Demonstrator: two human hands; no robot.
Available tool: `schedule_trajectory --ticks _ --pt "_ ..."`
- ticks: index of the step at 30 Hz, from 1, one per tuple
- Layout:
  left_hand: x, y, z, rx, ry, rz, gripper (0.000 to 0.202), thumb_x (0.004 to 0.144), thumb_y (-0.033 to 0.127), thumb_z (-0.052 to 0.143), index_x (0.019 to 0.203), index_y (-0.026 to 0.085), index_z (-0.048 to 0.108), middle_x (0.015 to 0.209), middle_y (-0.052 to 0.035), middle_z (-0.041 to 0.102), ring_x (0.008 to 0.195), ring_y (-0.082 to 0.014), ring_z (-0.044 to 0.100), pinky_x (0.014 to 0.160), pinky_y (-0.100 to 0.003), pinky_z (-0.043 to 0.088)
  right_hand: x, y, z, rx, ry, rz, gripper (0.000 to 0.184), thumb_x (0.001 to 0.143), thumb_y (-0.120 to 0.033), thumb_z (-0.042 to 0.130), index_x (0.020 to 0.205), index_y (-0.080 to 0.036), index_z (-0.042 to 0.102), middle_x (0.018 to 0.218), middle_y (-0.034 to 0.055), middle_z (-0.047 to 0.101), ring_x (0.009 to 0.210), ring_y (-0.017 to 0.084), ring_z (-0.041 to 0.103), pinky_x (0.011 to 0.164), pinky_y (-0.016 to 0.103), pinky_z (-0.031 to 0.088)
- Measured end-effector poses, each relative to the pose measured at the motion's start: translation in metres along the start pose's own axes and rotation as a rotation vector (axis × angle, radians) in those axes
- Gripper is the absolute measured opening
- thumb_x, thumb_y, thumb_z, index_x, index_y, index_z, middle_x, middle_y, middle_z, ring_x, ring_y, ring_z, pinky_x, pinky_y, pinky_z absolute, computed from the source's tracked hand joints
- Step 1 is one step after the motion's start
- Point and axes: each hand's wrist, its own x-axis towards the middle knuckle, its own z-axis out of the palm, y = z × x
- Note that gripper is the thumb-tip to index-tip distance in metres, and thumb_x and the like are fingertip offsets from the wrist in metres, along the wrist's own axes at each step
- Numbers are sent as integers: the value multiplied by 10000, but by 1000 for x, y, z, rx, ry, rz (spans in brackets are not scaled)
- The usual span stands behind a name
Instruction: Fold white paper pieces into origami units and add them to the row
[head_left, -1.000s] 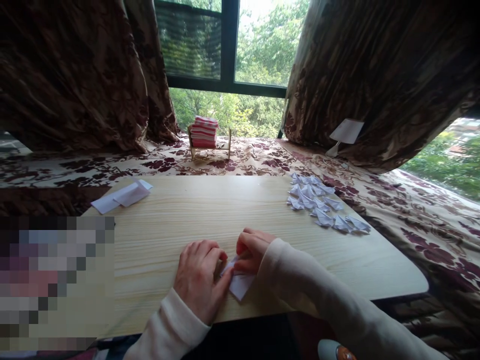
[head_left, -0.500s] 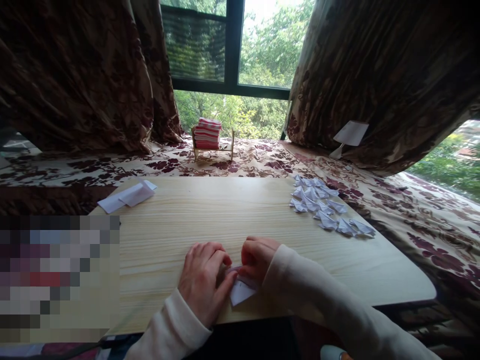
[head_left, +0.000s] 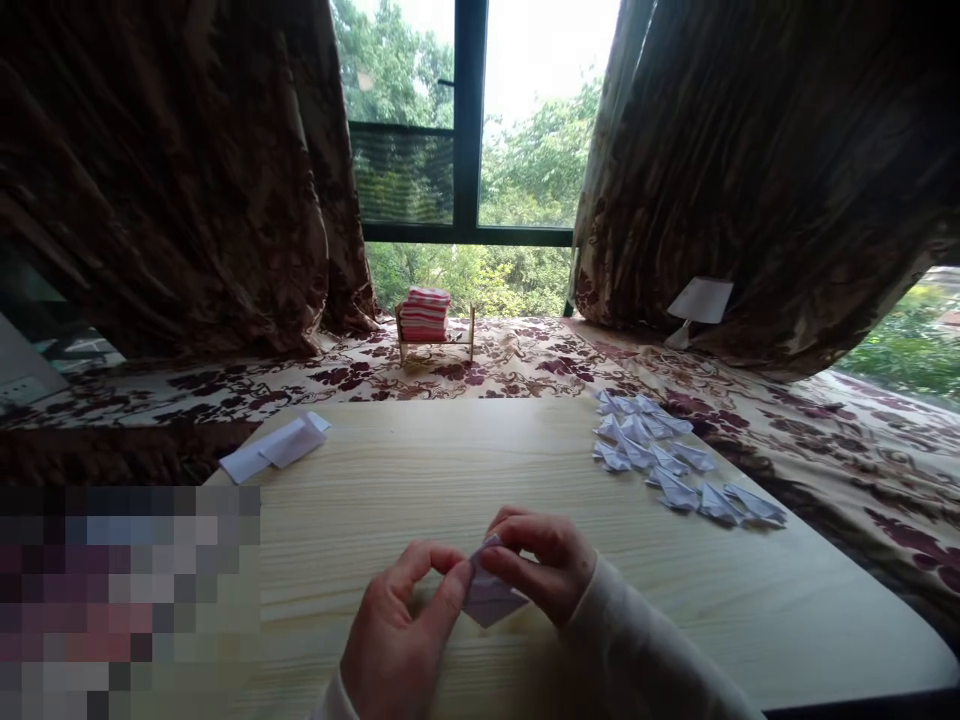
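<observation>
Left hand (head_left: 405, 620) pinching the paper (head_left: 495, 600) at its left, right hand (head_left: 547, 560) gripping its upper part! We have it between both, corner towards us, over the bench (head_left: 360, 520); folded pieces (head_left: 671, 490) lie beyond, rightward.

Paper piece (head_left: 496, 600) at table (head_left: 450, 455) front, sheets (head_left: 281, 447) left, paper shapes (head_left: 634, 432) right, stack (head_left: 425, 317) behind.

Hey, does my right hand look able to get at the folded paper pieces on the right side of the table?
Probably yes: nothing visible stands between your right hand and the folded paper pieces. But its grip appears to be on a white sheet, so it may need to let go first.
</observation>
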Motion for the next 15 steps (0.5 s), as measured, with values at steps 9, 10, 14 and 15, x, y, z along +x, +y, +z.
schedule_trajectory --ticks 9,10,14,15 --pt "1 1 -1 -227 139 -79 242 752 360 569 677 153 669 583 10 574 615 -141 503 577 -201 390 -4 -2 12 259 175 198 351 814 -469 492 797 -137 606 560 -15 498 502 100 455 468 220 377" --pt "1 0 -2 -243 148 -105 240 741 366 583 703 151 682 586 9 591 622 -146 513 580 -200 398 -7 0 13 285 174 181 318 801 -431 530 927 -146 590 613 -4 541 530 107 487 492 225 402" --pt "3 0 0 -333 121 -166 269 707 398 618 730 146 708 575 3 621 604 -147 516 552 -196 405 -15 3 19 194 205 40 270 763 -211 578 1030 -181 549 674 -3 582 573 106 510 537 228 430" --pt "3 1 0 -360 112 -172 277 706 404 619 744 146 712 583 1 629 605 -147 519 552 -197 405 -16 3 21 149 216 10 250 763 -173 558 1012 -183 561 665 -7 580 570 104 508 537 226 431"
